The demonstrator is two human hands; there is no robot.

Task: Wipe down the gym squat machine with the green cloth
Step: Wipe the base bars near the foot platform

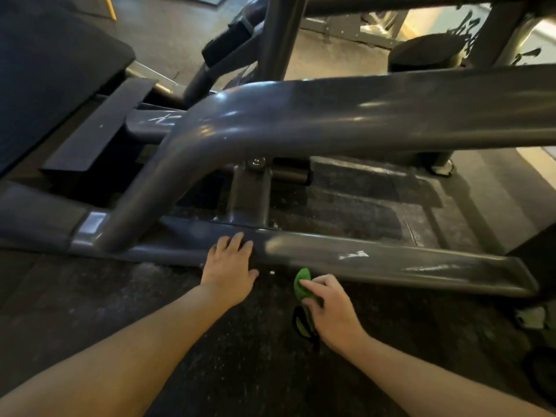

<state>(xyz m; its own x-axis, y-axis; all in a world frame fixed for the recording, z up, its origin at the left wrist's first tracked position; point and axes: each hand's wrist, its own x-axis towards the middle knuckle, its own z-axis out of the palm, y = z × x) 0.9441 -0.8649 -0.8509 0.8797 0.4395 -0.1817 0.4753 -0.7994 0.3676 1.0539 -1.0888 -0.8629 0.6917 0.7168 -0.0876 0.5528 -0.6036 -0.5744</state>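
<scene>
Most wiping likely remains: left hand [230, 266] flat on lower rail [391, 260] of squat machine [331, 115], right hand [331, 308] gripping green cloth [301, 285] just beside it.

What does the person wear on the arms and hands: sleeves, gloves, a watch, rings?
Nothing worn is visible. The left hand and the right hand have no gloves or visible rings. The left forearm and right forearm are bare to the picture's edge: no sleeve, watch or band.

One left hand [230, 270], one right hand [334, 313], one green cloth [301, 285], one squat machine [331, 118]
</scene>
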